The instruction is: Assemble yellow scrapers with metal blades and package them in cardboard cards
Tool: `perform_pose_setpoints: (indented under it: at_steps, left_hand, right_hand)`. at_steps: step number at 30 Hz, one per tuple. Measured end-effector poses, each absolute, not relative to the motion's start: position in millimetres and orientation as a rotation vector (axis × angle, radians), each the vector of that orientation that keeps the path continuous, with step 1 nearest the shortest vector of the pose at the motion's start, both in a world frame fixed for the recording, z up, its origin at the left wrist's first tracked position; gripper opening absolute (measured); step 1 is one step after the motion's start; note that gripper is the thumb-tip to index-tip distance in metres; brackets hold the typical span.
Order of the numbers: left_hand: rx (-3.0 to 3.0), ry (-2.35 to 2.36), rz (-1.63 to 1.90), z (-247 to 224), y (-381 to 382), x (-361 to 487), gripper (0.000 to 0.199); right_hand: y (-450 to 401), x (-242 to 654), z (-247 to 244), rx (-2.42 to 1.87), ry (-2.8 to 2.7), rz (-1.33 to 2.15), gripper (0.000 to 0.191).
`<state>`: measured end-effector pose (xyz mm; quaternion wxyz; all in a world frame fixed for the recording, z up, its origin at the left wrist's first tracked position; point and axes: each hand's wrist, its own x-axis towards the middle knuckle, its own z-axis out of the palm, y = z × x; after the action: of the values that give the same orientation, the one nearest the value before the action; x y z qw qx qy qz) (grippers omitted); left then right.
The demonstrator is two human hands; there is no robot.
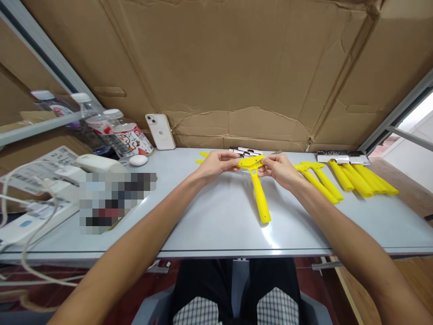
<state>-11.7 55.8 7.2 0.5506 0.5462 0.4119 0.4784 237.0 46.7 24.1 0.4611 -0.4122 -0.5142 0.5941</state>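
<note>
From the head camera, both hands gripped one yellow scraper (257, 180) over the middle of the grey table (209, 221). The left hand (216, 164) pinched the left end of its head, the right hand (279, 169) the right end, and its handle pointed toward the person. More yellow scrapers (345, 178) lay just to the right. A phone (160, 131) leaned against the cardboard (237, 67) behind.

Pixelated patch (115, 201) hides items near table's (209, 225) left edge. Both forearms cut off by bottom picture edge. Fingers cover scraper (259, 187) head ends. Bottle (130, 135) label print too small to read. Cables (20, 216) run off left edge.
</note>
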Motion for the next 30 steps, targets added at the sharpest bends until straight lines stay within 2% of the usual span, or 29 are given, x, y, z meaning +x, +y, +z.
perform_pose_setpoints:
  at_steps: [6,17,30]
  left_hand:
    - [1.406,1.016,1.141,12.2,51.0,-10.3,0.045]
    - [1.409,0.955,1.064,14.2,50.7,-11.2,0.062]
    - [1.47,0.985,1.05,15.7,49.9,-14.0,0.066]
  right_hand:
    - [46.7,237.9,25.5,-1.024,-1.28,1.49,0.025]
    - [51.5,240.1,21.7,-0.995,-1.249,1.538,0.024]
    - [51.7,238.3,22.9,-0.979,-1.219,1.622,0.029]
